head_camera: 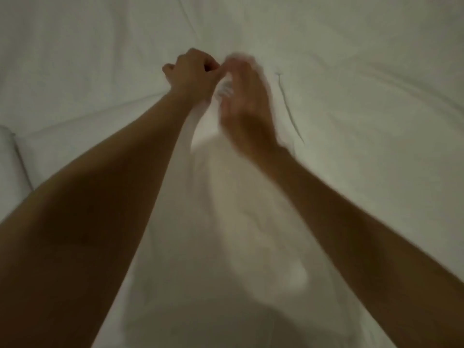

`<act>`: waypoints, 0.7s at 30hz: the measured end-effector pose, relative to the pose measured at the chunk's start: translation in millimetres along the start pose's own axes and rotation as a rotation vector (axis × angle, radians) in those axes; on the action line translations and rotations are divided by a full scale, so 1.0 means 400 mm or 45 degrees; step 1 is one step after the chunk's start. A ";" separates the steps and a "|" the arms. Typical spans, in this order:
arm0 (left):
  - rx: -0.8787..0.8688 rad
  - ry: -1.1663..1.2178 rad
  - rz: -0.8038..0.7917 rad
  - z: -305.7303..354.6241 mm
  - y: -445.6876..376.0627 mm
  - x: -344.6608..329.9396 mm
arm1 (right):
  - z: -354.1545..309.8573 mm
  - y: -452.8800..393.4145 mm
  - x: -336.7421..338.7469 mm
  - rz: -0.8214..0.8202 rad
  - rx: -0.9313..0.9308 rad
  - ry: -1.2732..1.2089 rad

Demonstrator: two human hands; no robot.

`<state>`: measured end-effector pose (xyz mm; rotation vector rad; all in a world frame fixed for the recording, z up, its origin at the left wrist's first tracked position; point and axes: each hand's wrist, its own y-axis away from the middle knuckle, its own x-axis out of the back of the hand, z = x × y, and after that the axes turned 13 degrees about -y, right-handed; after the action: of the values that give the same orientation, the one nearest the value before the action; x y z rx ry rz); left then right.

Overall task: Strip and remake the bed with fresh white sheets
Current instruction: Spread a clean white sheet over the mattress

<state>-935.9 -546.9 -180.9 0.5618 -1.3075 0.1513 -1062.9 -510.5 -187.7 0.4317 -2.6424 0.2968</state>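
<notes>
Plain white sheet, no pattern

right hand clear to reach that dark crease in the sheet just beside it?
Probably yes: the right hand, blurred, sits just left of the crease in the white sheet, with only bare fabric between.

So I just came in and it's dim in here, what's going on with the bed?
A person is working on a bed covered in white sheet. Both bare arms reach forward over it. The left hand is curled, its grip pinching a bit of white fabric that rises from the bed. The right hand is right beside it and blurred, so whether it holds the cloth is unclear. The sheet is wrinkled, not yet smoothed.
</notes>
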 end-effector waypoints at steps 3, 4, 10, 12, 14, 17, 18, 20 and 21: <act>0.004 0.180 -0.009 -0.022 -0.008 0.015 | 0.012 0.241 -0.064 -0.483 0.124 0.453; -0.027 0.209 0.023 -0.026 -0.001 0.011 | 0.038 0.274 -0.054 -0.507 0.132 0.527; -0.002 -0.215 0.370 -0.085 0.331 -0.169 | 0.131 0.166 0.101 -0.573 0.017 0.870; 0.059 -0.181 0.238 -0.096 0.517 -0.256 | 0.143 0.166 0.140 -0.572 0.005 0.936; 0.004 -0.187 0.131 -0.064 0.651 -0.314 | 0.117 0.181 0.136 -0.536 -0.071 0.917; -0.035 -0.188 -0.024 0.031 0.718 -0.350 | 0.012 0.240 0.055 -0.439 -0.083 0.855; -0.081 -0.211 -0.068 0.054 0.727 -0.355 | -0.034 0.277 0.017 -0.465 -0.005 0.832; -0.316 -0.233 -0.132 0.076 0.750 -0.372 | -0.096 0.368 -0.065 -0.686 0.134 0.721; -0.480 -0.206 -0.124 0.080 0.765 -0.367 | -0.110 0.409 -0.092 -0.839 0.151 0.682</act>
<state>-1130.2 -269.6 -220.7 0.3185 -1.4194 -0.2222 -1070.9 -337.3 -188.2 1.0576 -1.8478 0.2993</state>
